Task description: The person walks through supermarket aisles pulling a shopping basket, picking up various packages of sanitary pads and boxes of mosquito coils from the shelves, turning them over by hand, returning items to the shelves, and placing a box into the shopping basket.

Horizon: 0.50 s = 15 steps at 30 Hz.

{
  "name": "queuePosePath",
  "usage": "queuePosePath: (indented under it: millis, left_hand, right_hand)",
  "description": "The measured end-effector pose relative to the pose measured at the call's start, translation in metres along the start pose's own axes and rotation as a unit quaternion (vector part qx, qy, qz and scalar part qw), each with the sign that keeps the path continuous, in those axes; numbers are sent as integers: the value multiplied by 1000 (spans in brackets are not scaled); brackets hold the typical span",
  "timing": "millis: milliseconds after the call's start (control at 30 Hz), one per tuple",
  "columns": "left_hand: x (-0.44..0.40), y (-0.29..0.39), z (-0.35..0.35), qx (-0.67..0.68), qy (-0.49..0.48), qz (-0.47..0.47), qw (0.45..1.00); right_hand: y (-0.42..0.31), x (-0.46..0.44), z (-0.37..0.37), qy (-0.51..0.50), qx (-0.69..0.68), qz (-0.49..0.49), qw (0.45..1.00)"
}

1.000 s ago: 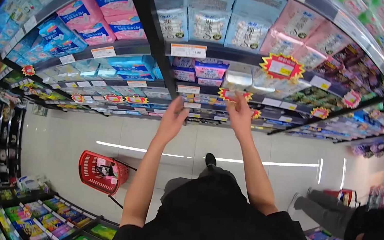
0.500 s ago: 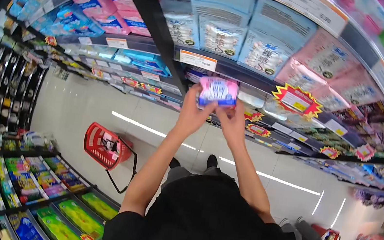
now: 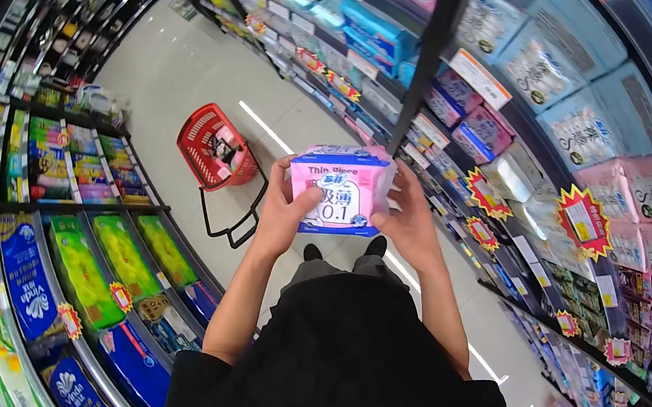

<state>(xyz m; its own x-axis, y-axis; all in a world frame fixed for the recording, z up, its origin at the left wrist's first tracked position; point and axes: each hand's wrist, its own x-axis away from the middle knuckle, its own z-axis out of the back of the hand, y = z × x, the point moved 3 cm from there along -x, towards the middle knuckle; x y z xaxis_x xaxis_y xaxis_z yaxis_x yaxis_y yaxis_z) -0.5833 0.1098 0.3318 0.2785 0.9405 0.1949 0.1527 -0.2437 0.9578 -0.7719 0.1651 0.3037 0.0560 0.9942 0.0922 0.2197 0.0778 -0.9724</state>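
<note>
A pink-and-blue pack of sanitary pads is held up in front of my body, its printed front facing me with "Thin Piece" and "0.1" readable. My left hand grips the pack's left side, thumb pressed on the front. On the opposite side, my right hand closes round the edge, its thumb near the lower right corner; the fingers behind are partly hidden. Similar pink-and-blue packs sit on the shelf to the right.
A red shopping basket with a black handle stands on the floor to the left, some items inside. Shelves with light-blue pouches and star-shaped price signs rise at right. Green tissue packs line the lower-left shelf.
Both hands have drawn the pack away from the shelf and closer to me, so it looks larger. My view has turned left; the shelf now lies farther right.
</note>
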Motion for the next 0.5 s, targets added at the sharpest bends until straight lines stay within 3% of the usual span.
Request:
queuePosePath:
  millis: [100,133,500]
  left_hand:
    - [18,1,28,49,15,3,999]
    - [22,-2,41,36,21,-8,999]
    - [79,-8,161,78,-14,3,997]
  right_hand:
    - [4,2,-46,-57,-77,-15,995]
    - [-2,4,-60,-71,-6,4,997]
    - [26,26,-186,-80,-21,-111,990]
